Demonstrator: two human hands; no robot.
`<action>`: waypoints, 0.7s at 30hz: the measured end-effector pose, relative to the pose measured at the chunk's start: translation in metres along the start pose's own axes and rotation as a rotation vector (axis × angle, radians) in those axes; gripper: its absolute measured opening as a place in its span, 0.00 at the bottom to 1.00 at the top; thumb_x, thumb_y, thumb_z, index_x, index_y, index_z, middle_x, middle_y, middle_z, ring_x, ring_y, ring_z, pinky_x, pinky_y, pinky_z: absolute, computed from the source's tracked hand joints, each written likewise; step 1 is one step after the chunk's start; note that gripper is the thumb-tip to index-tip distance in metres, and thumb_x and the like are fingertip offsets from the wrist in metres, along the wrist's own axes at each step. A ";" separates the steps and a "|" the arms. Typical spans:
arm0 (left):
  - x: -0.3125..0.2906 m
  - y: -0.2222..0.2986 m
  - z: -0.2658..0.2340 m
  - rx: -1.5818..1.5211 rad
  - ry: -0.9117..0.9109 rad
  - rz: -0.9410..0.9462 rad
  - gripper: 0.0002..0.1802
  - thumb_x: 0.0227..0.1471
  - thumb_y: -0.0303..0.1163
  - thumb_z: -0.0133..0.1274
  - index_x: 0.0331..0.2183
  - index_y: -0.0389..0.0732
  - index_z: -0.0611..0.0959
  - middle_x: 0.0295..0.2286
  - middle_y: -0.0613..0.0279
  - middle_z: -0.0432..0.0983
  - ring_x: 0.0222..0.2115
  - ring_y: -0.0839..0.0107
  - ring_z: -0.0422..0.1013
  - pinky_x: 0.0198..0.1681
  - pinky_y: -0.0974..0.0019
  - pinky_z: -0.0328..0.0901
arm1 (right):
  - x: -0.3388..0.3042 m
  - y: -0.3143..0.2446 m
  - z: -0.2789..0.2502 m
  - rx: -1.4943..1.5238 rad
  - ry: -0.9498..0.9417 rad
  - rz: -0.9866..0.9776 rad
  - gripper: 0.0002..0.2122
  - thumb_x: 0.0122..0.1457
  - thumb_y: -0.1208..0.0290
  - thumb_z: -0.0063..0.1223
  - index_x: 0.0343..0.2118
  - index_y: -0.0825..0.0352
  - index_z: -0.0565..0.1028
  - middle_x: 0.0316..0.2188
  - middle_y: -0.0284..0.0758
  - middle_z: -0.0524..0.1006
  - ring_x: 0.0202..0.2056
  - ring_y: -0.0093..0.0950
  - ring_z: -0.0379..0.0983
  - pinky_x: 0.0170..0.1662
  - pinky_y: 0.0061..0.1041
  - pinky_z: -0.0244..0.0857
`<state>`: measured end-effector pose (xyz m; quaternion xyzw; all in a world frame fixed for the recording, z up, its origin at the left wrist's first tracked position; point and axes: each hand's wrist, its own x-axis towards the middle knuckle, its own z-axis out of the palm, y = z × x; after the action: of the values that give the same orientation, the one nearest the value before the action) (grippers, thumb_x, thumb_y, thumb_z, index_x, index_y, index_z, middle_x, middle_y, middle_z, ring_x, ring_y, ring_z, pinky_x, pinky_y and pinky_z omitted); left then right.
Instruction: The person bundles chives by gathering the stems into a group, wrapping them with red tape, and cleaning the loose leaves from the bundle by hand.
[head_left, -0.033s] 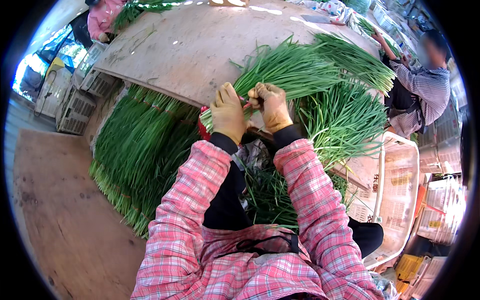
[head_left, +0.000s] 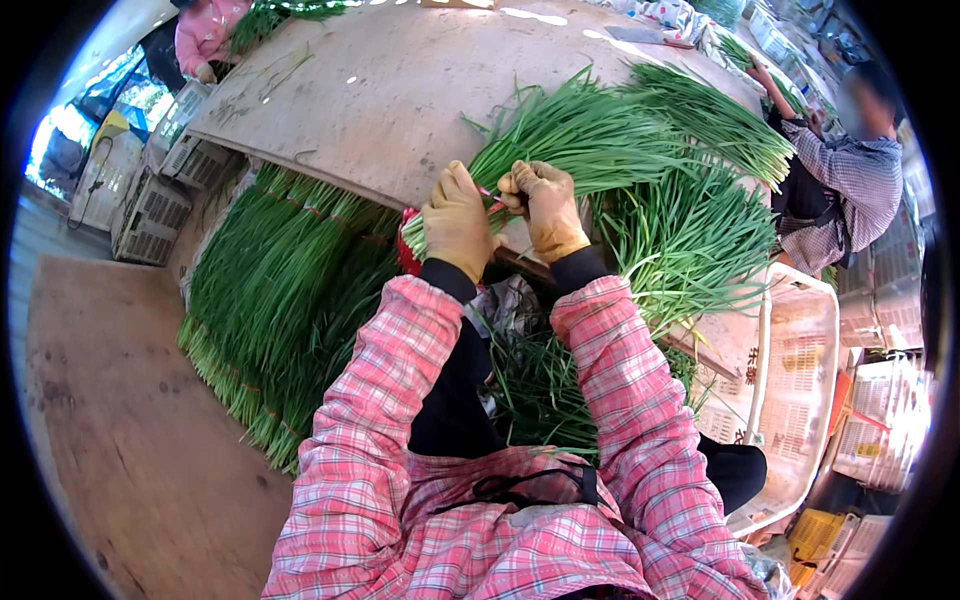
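My left hand, in a tan glove, is closed around the pale stem end of a bunch of green chives. The leaves of that bunch fan out to the far right over the table. My right hand, gloved alike, pinches a thin pinkish-red tie at the bunch, close beside my left hand. How far the tie goes round the stems is hidden by my fingers. Just right of my right hand lies a loose heap of chives. Something red shows beneath the left hand.
Many tied chive bundles are stacked at left, beside a brown board. More chives and a knife lie on the table. A white crate stands at right. One person sits at right, another far left.
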<state>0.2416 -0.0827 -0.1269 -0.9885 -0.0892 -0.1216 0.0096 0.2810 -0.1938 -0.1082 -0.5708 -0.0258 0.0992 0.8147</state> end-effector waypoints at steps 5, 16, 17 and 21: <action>0.014 -0.007 0.015 0.052 -0.091 0.026 0.60 0.29 0.61 0.65 0.54 0.32 0.59 0.33 0.62 0.73 0.35 0.67 0.73 0.35 0.60 0.67 | -0.048 0.029 -0.025 -0.717 -0.083 -0.394 0.08 0.60 0.71 0.47 0.28 0.69 0.73 0.21 0.40 0.76 0.20 0.35 0.72 0.24 0.31 0.63; 0.009 0.002 0.003 0.034 -0.059 0.104 0.60 0.33 0.57 0.63 0.58 0.30 0.55 0.49 0.49 0.64 0.52 0.57 0.62 0.52 0.53 0.59 | -0.065 0.023 -0.022 0.042 -0.068 -0.121 0.07 0.63 0.75 0.46 0.30 0.71 0.72 0.24 0.28 0.71 0.22 0.16 0.60 0.26 0.17 0.56; 0.005 0.004 0.011 0.134 0.129 0.177 0.55 0.35 0.54 0.63 0.56 0.30 0.58 0.47 0.53 0.63 0.50 0.59 0.61 0.53 0.52 0.56 | -0.065 0.015 -0.017 0.134 -0.055 -0.081 0.07 0.63 0.74 0.45 0.30 0.71 0.72 0.23 0.28 0.71 0.22 0.16 0.60 0.27 0.17 0.56; 0.020 0.011 0.034 0.290 0.360 0.203 0.60 0.30 0.54 0.66 0.57 0.29 0.57 0.47 0.53 0.64 0.46 0.60 0.65 0.49 0.55 0.61 | -0.052 0.030 -0.024 0.139 -0.100 -0.097 0.09 0.64 0.72 0.45 0.27 0.70 0.71 0.21 0.27 0.69 0.21 0.17 0.59 0.26 0.18 0.55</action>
<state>0.2710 -0.0887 -0.1546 -0.9432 -0.0026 -0.2800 0.1790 0.2298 -0.2157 -0.1410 -0.5053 -0.0871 0.0895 0.8539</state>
